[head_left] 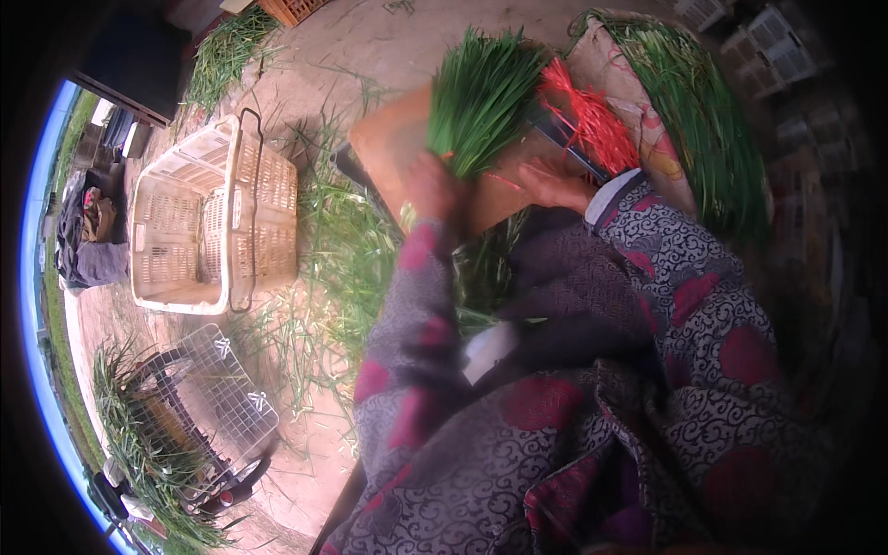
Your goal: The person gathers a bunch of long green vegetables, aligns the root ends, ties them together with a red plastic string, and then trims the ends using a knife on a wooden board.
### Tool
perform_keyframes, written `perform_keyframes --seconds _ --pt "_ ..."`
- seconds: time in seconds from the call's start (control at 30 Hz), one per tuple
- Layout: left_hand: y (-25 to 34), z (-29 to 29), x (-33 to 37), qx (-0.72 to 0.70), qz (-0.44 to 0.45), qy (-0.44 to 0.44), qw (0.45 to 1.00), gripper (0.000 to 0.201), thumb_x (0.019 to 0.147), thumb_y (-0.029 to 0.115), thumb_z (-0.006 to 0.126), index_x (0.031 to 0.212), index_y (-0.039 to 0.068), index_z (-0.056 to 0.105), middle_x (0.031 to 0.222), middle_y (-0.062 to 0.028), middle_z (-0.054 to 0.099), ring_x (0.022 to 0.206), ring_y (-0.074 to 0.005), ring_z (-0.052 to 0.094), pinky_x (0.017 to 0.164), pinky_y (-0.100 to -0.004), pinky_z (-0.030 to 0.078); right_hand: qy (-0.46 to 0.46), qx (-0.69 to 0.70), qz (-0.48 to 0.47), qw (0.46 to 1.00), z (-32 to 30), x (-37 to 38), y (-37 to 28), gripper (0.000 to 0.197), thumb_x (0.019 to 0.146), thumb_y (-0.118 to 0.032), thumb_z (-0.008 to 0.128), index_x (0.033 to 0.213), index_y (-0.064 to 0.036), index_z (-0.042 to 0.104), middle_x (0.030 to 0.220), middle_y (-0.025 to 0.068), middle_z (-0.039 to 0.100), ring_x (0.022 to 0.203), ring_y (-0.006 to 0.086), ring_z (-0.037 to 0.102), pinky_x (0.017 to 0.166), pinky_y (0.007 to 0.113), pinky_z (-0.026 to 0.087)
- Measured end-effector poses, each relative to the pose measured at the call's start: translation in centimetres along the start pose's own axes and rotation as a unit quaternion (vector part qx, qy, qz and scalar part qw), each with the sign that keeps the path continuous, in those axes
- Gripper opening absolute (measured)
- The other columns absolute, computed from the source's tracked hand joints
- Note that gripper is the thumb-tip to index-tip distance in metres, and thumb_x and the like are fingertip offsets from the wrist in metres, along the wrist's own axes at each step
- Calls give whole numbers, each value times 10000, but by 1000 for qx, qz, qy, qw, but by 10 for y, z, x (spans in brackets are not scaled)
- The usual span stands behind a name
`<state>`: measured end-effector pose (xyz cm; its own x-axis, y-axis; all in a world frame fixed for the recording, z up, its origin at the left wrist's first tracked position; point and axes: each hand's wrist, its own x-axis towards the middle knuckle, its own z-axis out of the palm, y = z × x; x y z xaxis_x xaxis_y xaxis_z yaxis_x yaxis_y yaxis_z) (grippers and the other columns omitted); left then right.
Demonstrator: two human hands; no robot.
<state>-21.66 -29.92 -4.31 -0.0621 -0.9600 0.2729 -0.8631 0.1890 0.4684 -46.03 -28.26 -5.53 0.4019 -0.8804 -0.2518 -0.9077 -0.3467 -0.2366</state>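
My left hand point(431, 185) grips the lower end of a bunch of green chives point(481, 97), held upright over a brown board point(393, 139). My right hand point(548, 183) rests flat on the board beside the bunch, fingers together, holding nothing that I can see. A tuft of red ties point(592, 116) lies just beyond my right hand. A long pile of green chives point(703, 120) lies on a patterned cloth at the right. My patterned sleeves fill the lower part of the view.
A white plastic crate point(208, 217) stands on the bare ground at the left. A wire basket point(217, 398) on a small cart sits lower left. Loose green leaves point(342, 250) are scattered around the board. More crates point(758, 37) stand at the top right.
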Motion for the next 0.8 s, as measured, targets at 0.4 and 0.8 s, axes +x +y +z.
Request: perform_keyframes --seconds 0.4,0.8 --pt "-19 16 6 3 3 -63 998 771 632 533 868 1055 10 491 1032 -242 617 985 -436 602 864 -509 500 -84 119 -108 983 -17 12 -38 191 781 -91 532 842 51 644 651 155 667 575 202 665 525 384 522" --pt "-34 13 10 5 16 -131 991 745 660 434 882 1089 -17 472 1106 -262 600 1045 -463 582 911 -525 471 -160 526 51 834 -53 52 -74 206 880 -268 629 816 -73 651 678 -10 602 554 102 531 484 269 407"
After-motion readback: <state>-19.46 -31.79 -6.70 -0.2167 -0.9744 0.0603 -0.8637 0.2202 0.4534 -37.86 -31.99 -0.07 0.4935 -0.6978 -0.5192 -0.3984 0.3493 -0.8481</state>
